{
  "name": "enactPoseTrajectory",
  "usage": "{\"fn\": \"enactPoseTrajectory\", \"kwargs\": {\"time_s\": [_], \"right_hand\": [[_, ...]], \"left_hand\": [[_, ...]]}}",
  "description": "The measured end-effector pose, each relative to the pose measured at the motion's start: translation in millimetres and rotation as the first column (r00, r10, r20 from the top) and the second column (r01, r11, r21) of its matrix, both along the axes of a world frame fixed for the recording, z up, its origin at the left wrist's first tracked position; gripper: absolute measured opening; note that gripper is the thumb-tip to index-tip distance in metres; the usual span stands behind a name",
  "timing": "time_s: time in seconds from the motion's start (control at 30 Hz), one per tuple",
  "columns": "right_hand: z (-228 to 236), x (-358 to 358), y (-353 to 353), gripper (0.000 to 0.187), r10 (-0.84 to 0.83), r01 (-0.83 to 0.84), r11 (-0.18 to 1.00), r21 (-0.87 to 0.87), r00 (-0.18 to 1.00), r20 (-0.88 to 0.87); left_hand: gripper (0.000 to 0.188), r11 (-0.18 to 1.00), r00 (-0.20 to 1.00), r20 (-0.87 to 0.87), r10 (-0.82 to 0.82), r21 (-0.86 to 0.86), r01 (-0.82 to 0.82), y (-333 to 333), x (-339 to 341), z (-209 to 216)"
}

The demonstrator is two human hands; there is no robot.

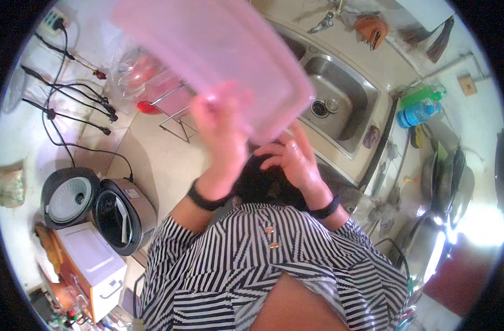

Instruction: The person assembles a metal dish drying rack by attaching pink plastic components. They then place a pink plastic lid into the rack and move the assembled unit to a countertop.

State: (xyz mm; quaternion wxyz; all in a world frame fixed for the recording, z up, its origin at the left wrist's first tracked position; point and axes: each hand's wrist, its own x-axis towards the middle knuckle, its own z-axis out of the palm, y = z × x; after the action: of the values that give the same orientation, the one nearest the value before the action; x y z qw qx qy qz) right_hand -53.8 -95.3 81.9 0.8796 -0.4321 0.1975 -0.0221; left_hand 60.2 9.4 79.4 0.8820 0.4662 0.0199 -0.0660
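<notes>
A large pink, translucent plastic container (235, 49) with rounded corners is tilted up in front of me; whether it is a tub or its lid I cannot tell. My left hand (224, 132) grips its near long side, the fingertips blurred and partly seen through the pink plastic. Close below its lower right corner is my right hand (296, 163), wet-looking, with fingers apart and loosely bent. One of its fingers comes near the container's edge; whether it touches is unclear.
Behind the container lies a steel sink (340, 105) under a tap (323, 23). An opened rice cooker (122, 215) stands at left beside a white box (92, 265), near hanging cables (53, 113). A wire rack (177, 116) is behind my left hand. Bottles (417, 115) stand right.
</notes>
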Motion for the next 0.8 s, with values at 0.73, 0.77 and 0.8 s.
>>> {"fn": "enactPoseTrajectory", "kwargs": {"time_s": [0.73, 0.77, 0.8], "right_hand": [[-26, -56, -219, 0.02, -0.796, 0.41, 0.402, -0.819, 0.598, -0.092], [-31, -57, -222, 0.02, -0.769, 0.365, 0.426, -0.828, 0.628, -0.119], [-35, -58, -224, 0.02, -0.737, 0.318, 0.459, -0.829, 0.658, -0.156]], "left_hand": [[0.02, 0.866, 0.692, -0.711, -0.129, -0.421, -0.271, 28, 96, -65], [0.017, 0.858, 0.7, -0.703, -0.126, -0.432, -0.279, 25, 95, -64], [0.014, 0.854, 0.693, -0.714, -0.107, -0.422, -0.304, 24, 94, -64]]}}
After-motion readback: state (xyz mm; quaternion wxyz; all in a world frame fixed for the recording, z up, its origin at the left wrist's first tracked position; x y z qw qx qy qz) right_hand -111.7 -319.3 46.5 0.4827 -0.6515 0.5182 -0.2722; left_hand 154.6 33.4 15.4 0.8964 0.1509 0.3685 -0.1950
